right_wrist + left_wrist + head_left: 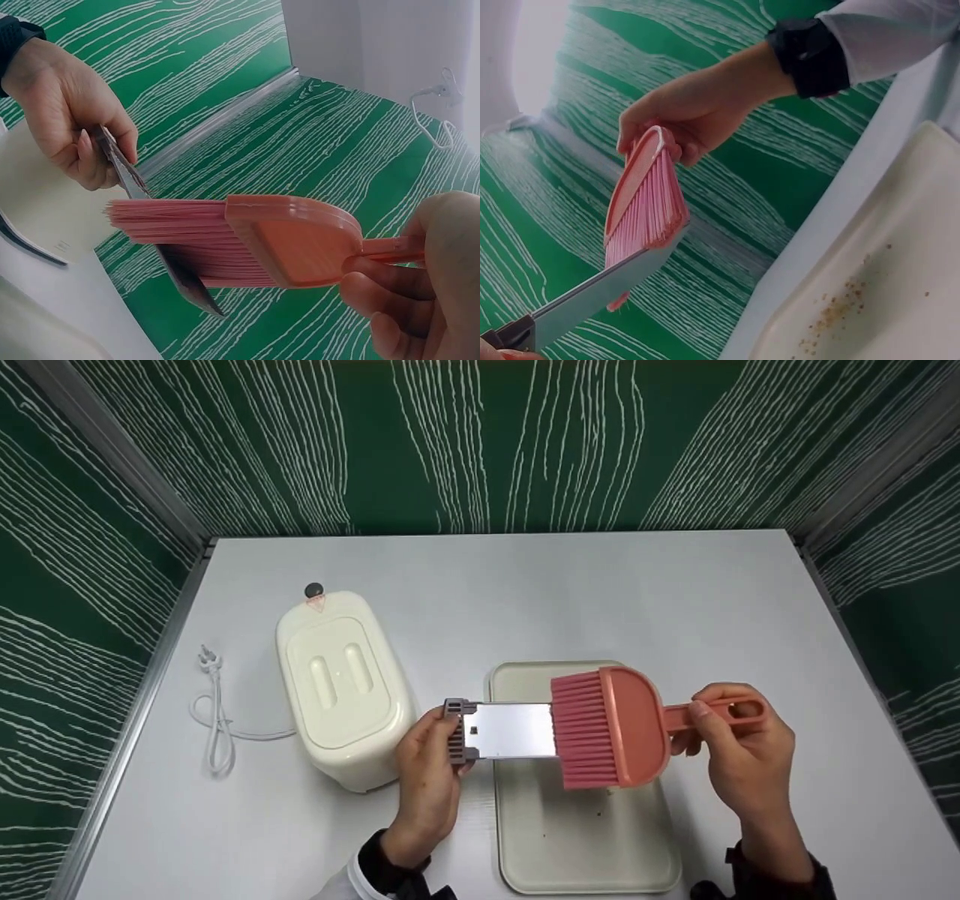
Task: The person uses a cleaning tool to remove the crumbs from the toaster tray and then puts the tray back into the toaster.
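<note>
My left hand grips the grey slotted end of a flat metal crumb tray, held level above a cream tray. My right hand pinches the handle of a coral-coloured brush. In the head view its pink bristles cover the crumb tray's far end. The left wrist view shows those bristles against the metal edge. Brown crumbs lie scattered on the cream tray below.
A cream toaster with a closed lid and two shallow grooves stands left of the tray. Its white cord and plug lie farther left on the white table. Green walls with white lines surround the table.
</note>
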A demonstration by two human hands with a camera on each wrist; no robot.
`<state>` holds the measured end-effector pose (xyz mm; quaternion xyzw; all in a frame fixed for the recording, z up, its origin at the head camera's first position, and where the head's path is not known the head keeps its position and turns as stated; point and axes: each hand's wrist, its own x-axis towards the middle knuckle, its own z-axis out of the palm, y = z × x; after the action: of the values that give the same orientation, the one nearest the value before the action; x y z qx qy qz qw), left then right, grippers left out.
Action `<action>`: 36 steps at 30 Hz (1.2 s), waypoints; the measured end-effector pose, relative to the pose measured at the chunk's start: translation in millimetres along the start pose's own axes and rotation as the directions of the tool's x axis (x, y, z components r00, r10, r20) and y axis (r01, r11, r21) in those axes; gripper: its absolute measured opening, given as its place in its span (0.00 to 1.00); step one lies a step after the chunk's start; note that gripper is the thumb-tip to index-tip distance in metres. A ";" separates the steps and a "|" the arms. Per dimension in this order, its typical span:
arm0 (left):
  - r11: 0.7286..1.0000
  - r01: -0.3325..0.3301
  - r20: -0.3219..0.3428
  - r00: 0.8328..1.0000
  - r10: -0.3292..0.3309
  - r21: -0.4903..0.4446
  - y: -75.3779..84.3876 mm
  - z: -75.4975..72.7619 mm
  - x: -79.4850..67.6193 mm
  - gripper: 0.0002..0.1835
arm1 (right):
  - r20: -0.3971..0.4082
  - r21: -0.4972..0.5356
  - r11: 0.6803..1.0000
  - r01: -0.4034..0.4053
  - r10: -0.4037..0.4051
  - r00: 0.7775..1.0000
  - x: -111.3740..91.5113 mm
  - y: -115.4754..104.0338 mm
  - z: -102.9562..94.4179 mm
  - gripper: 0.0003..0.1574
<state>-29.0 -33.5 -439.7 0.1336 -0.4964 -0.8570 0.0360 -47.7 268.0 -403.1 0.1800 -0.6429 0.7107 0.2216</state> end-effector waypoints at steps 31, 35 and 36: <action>1.000 -0.011 -0.048 0.999 0.011 0.000 -1.1 0.6 -1.3 0.16 | -0.121 0.009 1.000 0.000 0.001 0.993 6.9 -7.7 -18.2 0.04; 1.000 -0.015 -0.049 0.999 0.016 0.009 -1.1 0.0 -1.9 0.16 | -0.141 0.044 0.999 0.006 0.000 0.990 6.4 -8.4 -19.3 0.04; 1.000 -0.016 -0.048 0.999 0.016 0.010 -1.3 -0.1 -1.9 0.16 | -0.147 0.051 0.999 0.007 0.001 0.989 6.4 -8.5 -19.5 0.05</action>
<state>-27.1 -32.6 -440.5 0.1504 -0.5004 -0.8509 0.0542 -47.8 288.6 -394.6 0.1339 -0.6061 0.7381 0.2646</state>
